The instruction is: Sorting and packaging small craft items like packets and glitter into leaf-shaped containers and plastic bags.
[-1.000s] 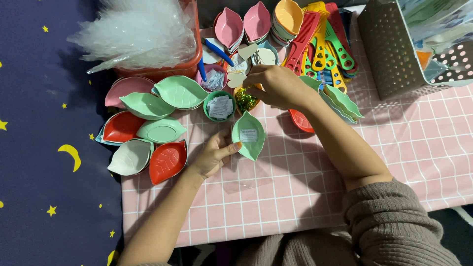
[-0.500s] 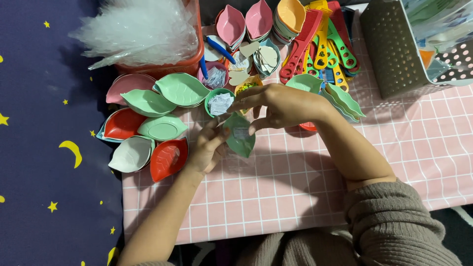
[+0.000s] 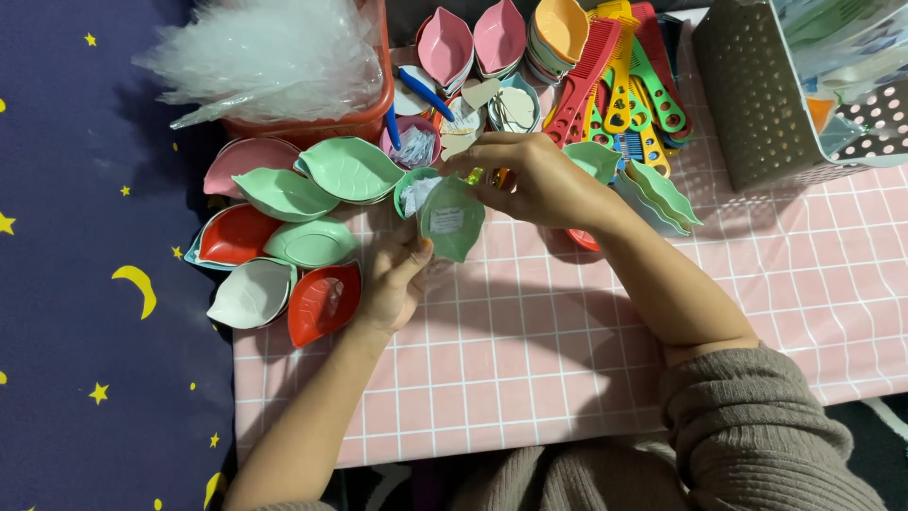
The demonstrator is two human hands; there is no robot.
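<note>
Both hands meet over the middle of the counter (image 3: 586,369), which is covered in a pink checked cloth. The left hand (image 3: 392,284) props a green leaf-shaped dish (image 3: 452,220) from below, thumb against its near edge, so its grip is closed lightly on the dish. The right hand (image 3: 534,180) comes in from the right and pinches the dish's far rim between fingertips; whether it also holds something small there I cannot tell. The dish is lifted and tilted, underside towards the camera, with a small white label on it.

To the left lie more leaf dishes (image 3: 312,241) in green, red, white and pink. Beyond them is an orange tub (image 3: 364,121) holding crinkled clear wrappers (image 3: 260,52). At the far side are stacked dishes (image 3: 473,38), coloured plastic combs (image 3: 619,80) and, far right, a perforated grey basket (image 3: 747,104).

Judging by the hold, handling this well means keeping the left thumb steady under the dish while the right fingertips work. The dish looks light and smooth, so a firm pinch at the rim should stop it twisting or slipping onto the neighbouring pile.
</note>
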